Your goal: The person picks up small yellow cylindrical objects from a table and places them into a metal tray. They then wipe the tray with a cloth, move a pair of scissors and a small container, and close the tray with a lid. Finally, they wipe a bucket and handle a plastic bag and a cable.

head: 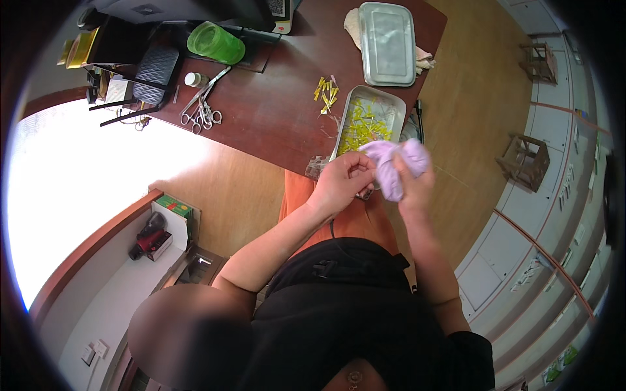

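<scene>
A lilac cloth (391,166) is bunched in my right hand (418,188), which is blurred. My left hand (345,178) has its fingers pinched together at the cloth's left side; whether something small sits between the fingertips is hidden. Just beyond both hands lies a shallow metal tray (398,105) on the dark red table, holding many small yellow-ended pieces (362,124) that look like needles. The cloth covers part of the tray's near end. Left of the tray, a small group of similar yellow pieces (326,93) rests on the tabletop.
A metal lid (389,46) lies on a folded towel (352,27) at the far right. Scissors and forceps (203,110), a small white bottle (195,79) and a green container (215,44) occupy the left. Clear plastic (317,167) is at the near edge. Wooden stools (525,161) stand rightward.
</scene>
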{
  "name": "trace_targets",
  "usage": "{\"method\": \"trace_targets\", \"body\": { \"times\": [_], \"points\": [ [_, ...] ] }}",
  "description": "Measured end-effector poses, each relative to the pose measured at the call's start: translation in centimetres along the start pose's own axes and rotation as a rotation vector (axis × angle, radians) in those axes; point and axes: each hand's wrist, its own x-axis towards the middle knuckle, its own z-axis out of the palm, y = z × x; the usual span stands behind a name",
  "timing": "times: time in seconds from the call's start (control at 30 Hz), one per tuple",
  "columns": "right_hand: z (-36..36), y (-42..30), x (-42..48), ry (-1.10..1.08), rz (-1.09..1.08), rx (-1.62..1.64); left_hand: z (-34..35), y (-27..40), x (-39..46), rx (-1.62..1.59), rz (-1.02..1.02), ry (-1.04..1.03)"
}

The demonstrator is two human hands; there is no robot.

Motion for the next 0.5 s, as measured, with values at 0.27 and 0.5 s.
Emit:
{"method": "trace_targets", "body": {
  "times": [0.27,0.5],
  "points": [
    [-2.0,-3.5,1.7,0.207,-0.016,0.315,-2.5,1.6,2.2,0.76,0.768,0.408],
    [-0.9,-2.3,-0.6,0.028,0.049,0.374,-7.7,3.9,7.1,1.122,0.566,0.592]
  ]
}}
